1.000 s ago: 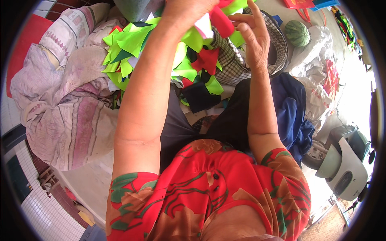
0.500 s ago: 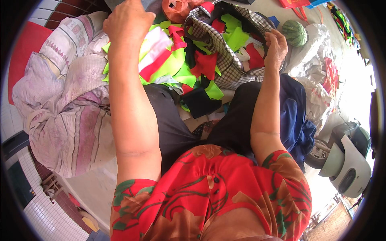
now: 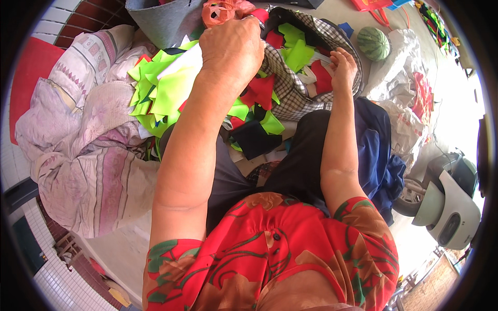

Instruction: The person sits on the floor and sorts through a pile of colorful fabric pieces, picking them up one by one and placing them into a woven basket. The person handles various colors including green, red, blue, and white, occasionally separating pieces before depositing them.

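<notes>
In front of me lies a pile of cloth scraps [image 3: 163, 85], mostly neon green with red, white and black ones. My left hand [image 3: 232, 47] hovers between the pile and an open checked bag [image 3: 292, 97]. Its fingers are curled under and mostly hidden, so what they hold cannot be made out. Inside the bag are green, red and white scraps [image 3: 299, 54]. My right hand [image 3: 343, 71] is at the bag's right side, fingers loosely bent and apart, with nothing visible in them. A black scrap [image 3: 257, 140] lies between my knees.
A grey bucket [image 3: 166, 23] and an orange plastic bag [image 3: 220, 11] stand behind the pile. A watermelon [image 3: 373, 43] and white sacks [image 3: 402, 78] lie to the right. Crumpled patterned cloth [image 3: 98, 155] spreads at left. A white-grey scooter [image 3: 448, 207] is at far right.
My left hand has moved right, from above the scrap pile to the checked bag's left edge, uncovering the bucket. My right hand has shifted slightly left and down.
</notes>
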Available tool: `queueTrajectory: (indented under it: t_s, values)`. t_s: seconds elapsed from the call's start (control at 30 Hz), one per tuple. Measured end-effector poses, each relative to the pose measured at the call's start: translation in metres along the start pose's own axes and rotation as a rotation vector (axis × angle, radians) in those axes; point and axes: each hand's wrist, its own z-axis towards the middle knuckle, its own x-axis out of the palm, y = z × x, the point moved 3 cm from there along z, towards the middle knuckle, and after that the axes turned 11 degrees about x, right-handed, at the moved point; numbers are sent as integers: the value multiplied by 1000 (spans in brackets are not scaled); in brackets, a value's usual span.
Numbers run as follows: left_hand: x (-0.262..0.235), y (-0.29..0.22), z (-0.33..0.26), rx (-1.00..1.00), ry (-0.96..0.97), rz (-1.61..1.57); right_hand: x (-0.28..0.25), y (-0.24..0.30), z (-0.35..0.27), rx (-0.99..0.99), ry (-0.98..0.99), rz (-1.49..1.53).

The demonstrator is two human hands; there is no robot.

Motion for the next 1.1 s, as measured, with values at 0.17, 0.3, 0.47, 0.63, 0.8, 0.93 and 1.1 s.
queueTrajectory:
  t_s: [0.17,0.3,0.47,0.63,0.8,0.93,1.1]
  values:
    - [2,-2,-3,36,39,-13,-7,-1,4,33,-71,28]
    - [8,-13,-4,90,86,-41,-3,-10,12,39,-20,5]
    - [12,-33,-11,241,197,-67,16,-39,28,-38,141,-501]
    - [17,-54,-26,408,312,-140,20,-64,55,-243,268,-1249]
    - [18,-70,-41,526,297,-59,36,-73,68,-225,216,-1619]
    - [8,-70,-41,555,407,38,51,-80,87,-256,287,-1748]
    - [11,-56,-41,433,424,-12,66,-95,128,-219,360,-1823]
